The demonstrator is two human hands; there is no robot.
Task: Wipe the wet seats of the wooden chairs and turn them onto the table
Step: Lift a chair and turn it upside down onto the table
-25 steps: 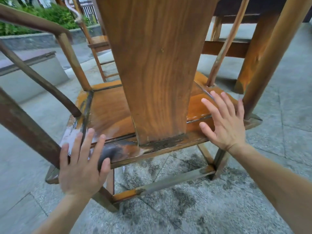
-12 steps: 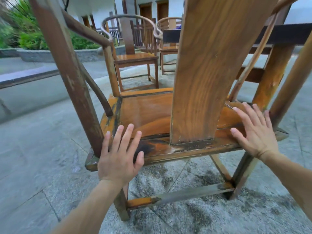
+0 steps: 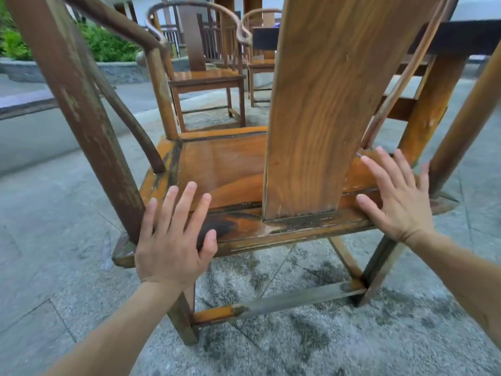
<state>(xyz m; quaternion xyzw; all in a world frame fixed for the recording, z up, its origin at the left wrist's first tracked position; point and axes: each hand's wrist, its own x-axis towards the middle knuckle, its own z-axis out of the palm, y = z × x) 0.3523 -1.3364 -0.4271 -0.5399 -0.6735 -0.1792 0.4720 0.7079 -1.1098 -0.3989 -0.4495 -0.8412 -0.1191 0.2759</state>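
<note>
View has lifted; both hands sit higher on the rear seat rail. Left hand (image 3: 173, 240) and right hand (image 3: 398, 196) are spread flat, clasping nothing. Chair (image 3: 320, 104) stands on wet paving beside the table (image 3: 461, 33). Solid wood, likely heavy, stiff, slick; grip the seat frame.

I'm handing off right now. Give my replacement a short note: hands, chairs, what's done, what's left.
Left hand: open, fingers spread, on the near chair's rear seat rail.
Right hand: open, flat at the seat's right rear corner.
No cloth in view.
Near chair stands upright on the paving, beside the table. Two more chairs stand beyond.
Done: no chair is on the table.
Left: grip, lift, invert onto the table; then the others.
</note>
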